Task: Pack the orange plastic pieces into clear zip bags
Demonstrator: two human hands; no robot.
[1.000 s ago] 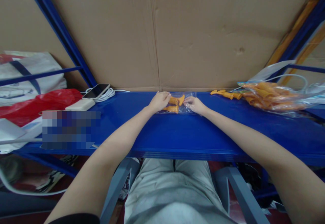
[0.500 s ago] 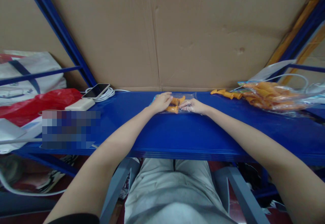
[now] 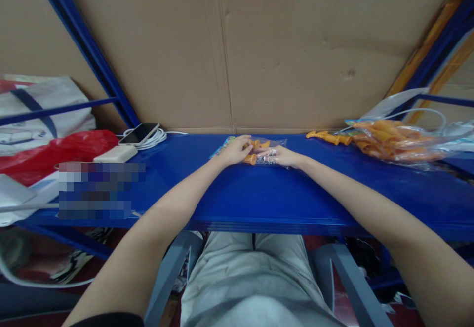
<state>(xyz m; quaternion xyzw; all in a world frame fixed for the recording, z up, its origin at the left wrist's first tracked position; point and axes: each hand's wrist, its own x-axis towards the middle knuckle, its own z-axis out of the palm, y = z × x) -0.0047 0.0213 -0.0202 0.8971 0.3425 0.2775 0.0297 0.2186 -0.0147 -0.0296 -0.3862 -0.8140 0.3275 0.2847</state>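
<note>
A clear plastic bag (image 3: 282,144) with a colourful printed end (image 3: 223,145) lies flat near the back of the blue table. Inside it are several orange plastic pieces (image 3: 251,159), partly covered by my hands. My left hand (image 3: 237,150) is closed over the bag's left part, its fingers bent beside the orange pieces. From the right, my right hand (image 3: 278,156) rests at the bag's other end. Its fingers are stretched out and a little apart, with shiny film about them. The fingertips of both hands are partly hidden.
At right on the blue table (image 3: 266,193) lie a larger bag of orange pieces (image 3: 392,139) and loose orange pieces (image 3: 329,138). To the left are a phone (image 3: 139,133), a coiled white cable (image 3: 157,137), a white box (image 3: 115,154) and a red bag (image 3: 70,149). Cardboard (image 3: 259,60) stands behind.
The bag's printed end now shows farther out to the left of my left hand. My right hand has shifted slightly left, its fingers flatter. The orange pieces have shifted slightly left.
</note>
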